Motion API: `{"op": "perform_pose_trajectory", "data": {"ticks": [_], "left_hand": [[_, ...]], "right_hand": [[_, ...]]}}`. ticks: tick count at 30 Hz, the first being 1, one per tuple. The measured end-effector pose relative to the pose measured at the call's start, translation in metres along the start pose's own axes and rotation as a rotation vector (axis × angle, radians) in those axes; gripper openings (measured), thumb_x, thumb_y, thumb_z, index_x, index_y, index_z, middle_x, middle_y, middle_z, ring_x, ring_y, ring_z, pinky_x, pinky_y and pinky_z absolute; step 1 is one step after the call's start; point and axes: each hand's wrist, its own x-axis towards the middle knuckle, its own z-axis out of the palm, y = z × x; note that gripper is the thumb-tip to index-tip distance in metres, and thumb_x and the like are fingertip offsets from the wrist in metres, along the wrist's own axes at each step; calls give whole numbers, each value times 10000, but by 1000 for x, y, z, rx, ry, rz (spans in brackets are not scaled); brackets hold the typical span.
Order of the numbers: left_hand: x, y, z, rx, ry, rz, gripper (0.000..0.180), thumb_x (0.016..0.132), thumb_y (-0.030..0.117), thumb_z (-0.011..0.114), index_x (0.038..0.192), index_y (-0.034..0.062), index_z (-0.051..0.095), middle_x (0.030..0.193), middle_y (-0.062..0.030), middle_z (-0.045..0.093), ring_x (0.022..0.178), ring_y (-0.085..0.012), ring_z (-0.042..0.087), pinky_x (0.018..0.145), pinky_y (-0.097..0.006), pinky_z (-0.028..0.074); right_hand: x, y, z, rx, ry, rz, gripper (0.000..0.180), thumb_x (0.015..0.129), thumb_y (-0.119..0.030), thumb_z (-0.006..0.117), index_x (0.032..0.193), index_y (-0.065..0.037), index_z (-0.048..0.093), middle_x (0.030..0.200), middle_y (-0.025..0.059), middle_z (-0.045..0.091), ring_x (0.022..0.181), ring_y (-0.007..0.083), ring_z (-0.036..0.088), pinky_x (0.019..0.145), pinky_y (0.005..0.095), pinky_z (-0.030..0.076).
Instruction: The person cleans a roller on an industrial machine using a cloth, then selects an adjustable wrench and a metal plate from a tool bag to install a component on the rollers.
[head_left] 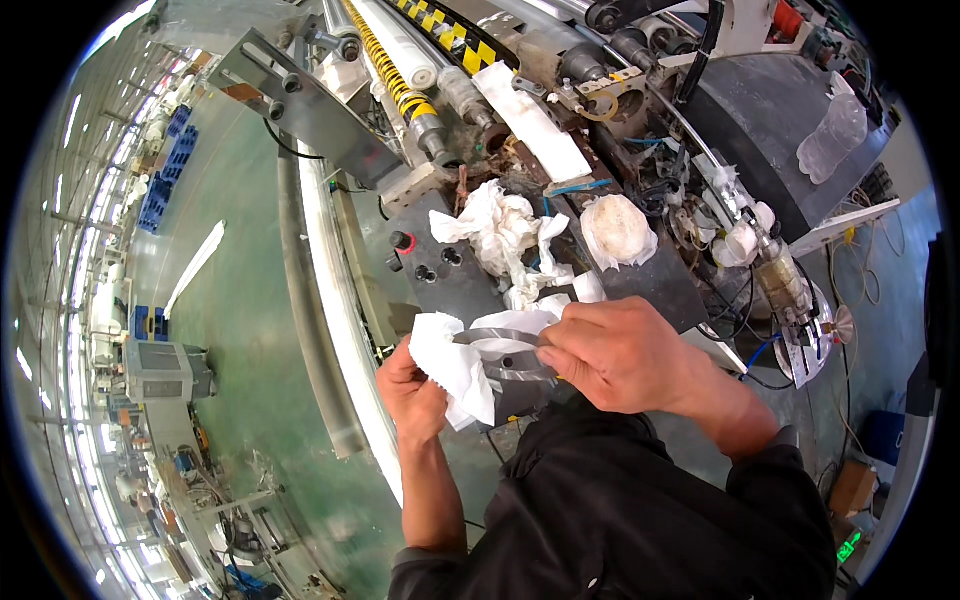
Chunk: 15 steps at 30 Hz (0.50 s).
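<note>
Hands first, close in at the near edge of the machine deck: the left hand [412, 392] is bunched around a white paper wipe [455, 365], fingers curled shut on it, and the right hand [625, 352] is pinched on the other end of a thin curved metal blade [508, 348] that runs between the two. The wipe is wrapped over the blade's left part, so the metal sits directly between the hands, touching both, just above the dark sleeve of the person's jacket.

What could go wrong, as I judge it: that strip looks thin-edged, and if the wipe slides or tears while it is drawn along, bare fingers would meet the edge. A loose pinch on the right could also let the blade spring free and drop down toward the green floor [240, 300] on the left.

Further back on the dark control panel [455, 275] lies a heap of crumpled used wipes [500, 232], and just beside it to the right a rounded wad of white cloth [617, 230]. Beyond those, rollers with yellow-and-black striping [400, 85] run off toward the far edge of the machine.
</note>
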Motion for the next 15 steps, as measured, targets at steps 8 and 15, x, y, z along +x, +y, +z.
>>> {"op": "perform_pose_trajectory", "data": {"ticks": [8, 15], "left_hand": [[-15, -16, 11, -47, 99, -90, 287, 808, -32, 621, 1095, -47, 624, 926, -67, 681, 784, -111, 641, 699, -244, 506], [-5, 8, 17, 410, -329, -20, 174, 764, 17, 669, 938, 14, 669, 862, -70, 674, 786, -182, 625, 706, -295, 472]], "right_hand": [[-15, 8, 21, 22, 118, 78, 98, 864, -128, 612, 827, -38, 608, 685, 82, 533, 568, 264, 549, 492, 356, 433], [-24, 15, 19, -30, -124, -2, 106, 815, -118, 631, 795, -32, 573, 693, 87, 519, 597, 288, 559, 505, 379, 447]]}}
